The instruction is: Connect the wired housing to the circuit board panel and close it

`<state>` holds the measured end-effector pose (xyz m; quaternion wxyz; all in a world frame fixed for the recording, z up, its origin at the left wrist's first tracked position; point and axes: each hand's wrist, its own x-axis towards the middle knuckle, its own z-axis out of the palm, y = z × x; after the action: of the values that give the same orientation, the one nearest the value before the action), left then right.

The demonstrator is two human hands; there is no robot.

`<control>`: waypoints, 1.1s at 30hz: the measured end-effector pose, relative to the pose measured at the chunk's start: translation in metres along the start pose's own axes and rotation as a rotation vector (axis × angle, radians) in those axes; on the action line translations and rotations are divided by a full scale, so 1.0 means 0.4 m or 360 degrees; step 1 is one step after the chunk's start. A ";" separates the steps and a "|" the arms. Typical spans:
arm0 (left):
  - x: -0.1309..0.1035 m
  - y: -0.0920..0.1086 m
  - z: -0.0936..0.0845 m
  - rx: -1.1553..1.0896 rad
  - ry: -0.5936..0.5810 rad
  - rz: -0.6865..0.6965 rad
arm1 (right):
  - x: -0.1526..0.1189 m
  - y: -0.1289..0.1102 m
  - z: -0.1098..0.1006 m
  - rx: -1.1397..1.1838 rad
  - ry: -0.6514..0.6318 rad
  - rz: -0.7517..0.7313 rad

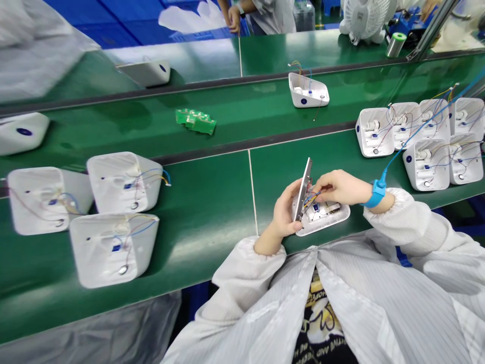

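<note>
A: Head view, centre right of the frame: what are the hands doing?

B: The left hand (pixel 285 211) is closed around a thin grey board (pixel 304 189), holding it on edge, upright, over an open white housing (pixel 322 218) that lies on the green surface (pixel 212 212) just in front of the person. The right hand (pixel 339 187) has its fingertips pinched together on the coloured wires (pixel 312 198) that run between board and housing.

A: Which step would you say that is?

B: I judge it to be wiring or plugging the leads onto the board. The next move seems to call for a fine, steady pinch while the left hand keeps the board from tipping.

A: Anything on the right wrist?

B: A blue wrist strap (pixel 377 192), its cord trailing toward the upper right.

A: Count the rest.

B: Six open housings with wires cluster at the right edge (pixel 424 134); one sits alone at upper centre (pixel 307 91). Three lie at the lower left (pixel 113 247). Two closed-looking white units sit at the left and upper left. One green circuit panel (pixel 196 121) lies on the belt. A fan (pixel 366 17) and another person's hand (pixel 234 19) show at the top.
</note>
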<state>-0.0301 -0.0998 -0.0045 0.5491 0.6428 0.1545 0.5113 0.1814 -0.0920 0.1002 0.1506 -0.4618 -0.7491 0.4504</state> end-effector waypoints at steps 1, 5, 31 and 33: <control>0.000 0.001 -0.001 0.0011 -0.0010 -0.0006 | 0.001 -0.003 0.000 0.0080 -0.0020 0.0081; 0.000 0.002 -0.003 0.0003 -0.0025 -0.0037 | 0.012 -0.009 -0.003 0.0207 -0.0160 0.0171; 0.000 0.002 -0.009 0.0085 -0.0067 -0.0008 | 0.015 -0.014 0.024 -0.0484 -0.0130 -0.0105; -0.004 -0.001 -0.010 0.0123 -0.0075 -0.0009 | 0.013 -0.004 0.035 -0.0751 -0.0064 -0.0281</control>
<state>-0.0341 -0.0988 -0.0062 0.5287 0.6751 0.1629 0.4881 0.1689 -0.0954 0.0927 0.0624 -0.4079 -0.8738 0.2574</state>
